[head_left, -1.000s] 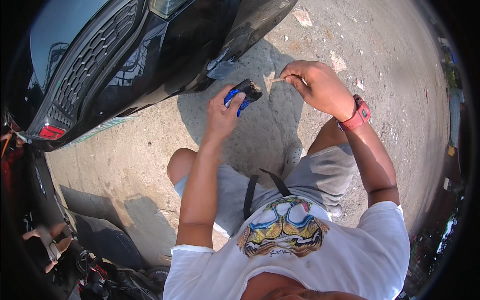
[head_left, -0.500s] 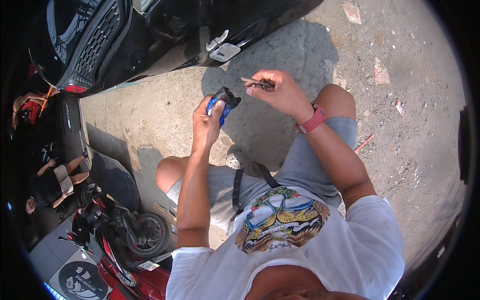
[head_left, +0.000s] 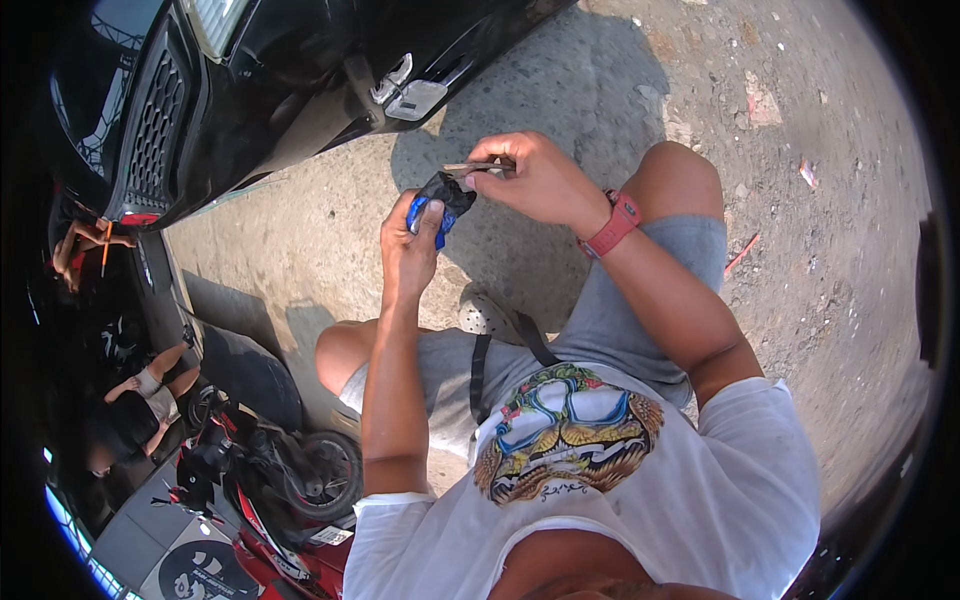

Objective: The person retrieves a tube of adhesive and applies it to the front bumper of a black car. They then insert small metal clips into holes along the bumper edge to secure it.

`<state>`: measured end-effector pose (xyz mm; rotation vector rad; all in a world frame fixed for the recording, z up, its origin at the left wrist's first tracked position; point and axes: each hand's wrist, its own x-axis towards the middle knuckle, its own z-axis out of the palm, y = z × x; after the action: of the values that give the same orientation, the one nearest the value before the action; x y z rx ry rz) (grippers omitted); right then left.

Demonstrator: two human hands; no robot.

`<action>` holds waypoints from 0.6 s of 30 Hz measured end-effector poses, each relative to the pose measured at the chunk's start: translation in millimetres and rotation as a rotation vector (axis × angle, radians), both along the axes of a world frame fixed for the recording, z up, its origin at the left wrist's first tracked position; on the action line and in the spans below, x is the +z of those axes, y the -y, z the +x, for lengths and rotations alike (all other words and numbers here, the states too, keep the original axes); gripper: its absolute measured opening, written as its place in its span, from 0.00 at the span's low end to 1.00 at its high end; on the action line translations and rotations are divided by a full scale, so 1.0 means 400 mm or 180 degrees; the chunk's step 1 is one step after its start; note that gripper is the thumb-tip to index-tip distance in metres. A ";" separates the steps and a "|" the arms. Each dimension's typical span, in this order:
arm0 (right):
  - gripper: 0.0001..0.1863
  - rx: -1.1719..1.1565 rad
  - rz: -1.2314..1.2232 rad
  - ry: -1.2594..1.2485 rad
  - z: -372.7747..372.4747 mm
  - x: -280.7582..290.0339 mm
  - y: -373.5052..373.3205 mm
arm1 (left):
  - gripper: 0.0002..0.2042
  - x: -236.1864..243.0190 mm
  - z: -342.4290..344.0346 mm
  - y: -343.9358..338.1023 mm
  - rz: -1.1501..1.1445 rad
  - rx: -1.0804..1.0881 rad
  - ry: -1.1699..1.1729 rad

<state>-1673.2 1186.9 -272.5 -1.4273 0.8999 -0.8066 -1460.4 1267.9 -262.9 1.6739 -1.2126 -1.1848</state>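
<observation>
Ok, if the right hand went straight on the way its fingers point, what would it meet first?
Probably the black top of the packet in the left hand. The stick in the right hand appears right by it, but depth is unclear; it might pass above.

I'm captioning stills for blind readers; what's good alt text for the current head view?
A person's left grip holds a crumpled blue-and-black packet, and the right grip holds a thin stick near the packet's top edge. A black car stands at upper left.
</observation>
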 end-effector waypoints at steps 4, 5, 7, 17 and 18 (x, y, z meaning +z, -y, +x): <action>0.13 -0.0200 -0.0065 -0.0158 0.008 0.009 -0.003 | 0.08 -0.001 0.004 0.000 0.0071 -0.0036 -0.0007; 0.13 -0.0146 0.0018 -0.0195 0.007 0.009 0.000 | 0.08 -0.005 0.003 0.002 0.0072 -0.0047 0.0004; 0.13 -0.0124 0.0180 -0.0194 0.008 -0.001 0.001 | 0.09 -0.006 0.005 0.004 0.0104 -0.0087 0.0022; 0.10 -0.0412 -0.1333 -0.1588 -0.071 -0.010 0.014 | 0.08 -0.025 0.043 -0.012 0.0181 0.0028 -0.0041; 0.09 -0.0197 -0.1369 -0.1319 -0.068 -0.010 0.012 | 0.07 -0.028 0.043 -0.011 0.0182 0.0029 -0.0009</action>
<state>-1700.6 1182.3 -276.5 -2.0006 1.1314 -0.7944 -1443.1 1272.4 -274.0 1.7175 -1.1781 -1.2263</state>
